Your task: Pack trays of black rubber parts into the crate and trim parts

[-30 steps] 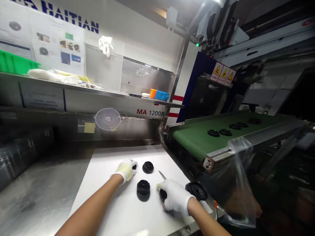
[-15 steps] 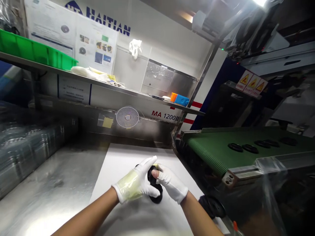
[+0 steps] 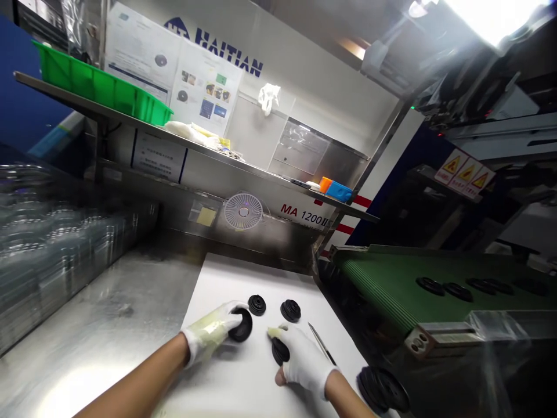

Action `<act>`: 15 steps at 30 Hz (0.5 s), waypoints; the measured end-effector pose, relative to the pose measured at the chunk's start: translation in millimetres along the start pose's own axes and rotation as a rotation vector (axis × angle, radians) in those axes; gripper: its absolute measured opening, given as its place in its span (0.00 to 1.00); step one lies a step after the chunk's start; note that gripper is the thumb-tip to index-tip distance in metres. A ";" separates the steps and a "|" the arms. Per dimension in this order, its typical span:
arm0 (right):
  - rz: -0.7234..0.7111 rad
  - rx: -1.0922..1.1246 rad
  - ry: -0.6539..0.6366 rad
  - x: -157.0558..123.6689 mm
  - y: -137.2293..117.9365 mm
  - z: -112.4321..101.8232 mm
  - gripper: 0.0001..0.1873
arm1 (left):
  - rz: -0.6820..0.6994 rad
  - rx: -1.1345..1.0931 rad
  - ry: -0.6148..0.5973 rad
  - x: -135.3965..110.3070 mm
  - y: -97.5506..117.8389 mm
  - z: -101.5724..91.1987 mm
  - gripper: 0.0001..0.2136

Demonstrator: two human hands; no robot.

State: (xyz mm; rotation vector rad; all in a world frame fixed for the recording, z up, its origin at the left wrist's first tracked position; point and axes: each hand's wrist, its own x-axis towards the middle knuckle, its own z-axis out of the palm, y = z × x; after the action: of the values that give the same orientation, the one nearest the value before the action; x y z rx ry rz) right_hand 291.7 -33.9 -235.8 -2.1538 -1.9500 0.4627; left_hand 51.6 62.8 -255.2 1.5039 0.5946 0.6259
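Observation:
My left hand (image 3: 215, 331), in a white glove with a yellowish patch, grips a black round ribbed part (image 3: 241, 325) by its edge, its hollow side towards me. On the right, my gloved right hand (image 3: 302, 357) has its bare-tipped thumb and fingers around another black round part (image 3: 280, 352) just over the white sheet (image 3: 226, 383). Two more such parts, the left black disc (image 3: 257, 305) and the right black disc (image 3: 290, 310), lie on the sheet beyond my hands. A slim pointed tool with a dark handle (image 3: 322, 343) rests right of my right hand.
Black parts are heaped (image 3: 380, 389) at the sheet's right edge. A green conveyor belt (image 3: 391, 278) carries several discs. Clear plastic trays (image 3: 78, 249) are stacked left. Behind, a small fan (image 3: 243, 211) sits below a shelf (image 3: 261, 172) holding a green bin (image 3: 104, 90).
My hands, together over black parts before, have moved apart, each at its own part. The two far discs and the slim tool now show. The view has shifted, moving the background right.

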 end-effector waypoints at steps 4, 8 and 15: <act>0.003 -0.102 0.052 -1.7 -1.2 -0.6 0.39 | 0.134 0.369 0.129 -0.3 -9.3 10.4 0.18; 0.052 -0.140 0.162 -5.1 5.3 -5.4 0.30 | 0.186 0.605 0.141 0.2 -12.0 13.0 0.16; 0.112 -0.126 0.223 0.4 15.6 0.5 0.15 | 0.173 0.340 0.134 11.3 -9.7 -8.5 0.20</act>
State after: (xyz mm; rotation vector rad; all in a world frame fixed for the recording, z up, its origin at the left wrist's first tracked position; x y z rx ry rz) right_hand 306.1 -35.3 -241.8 -2.2882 -1.7879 0.1119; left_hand 53.8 77.1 -264.5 1.8562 0.7038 0.7924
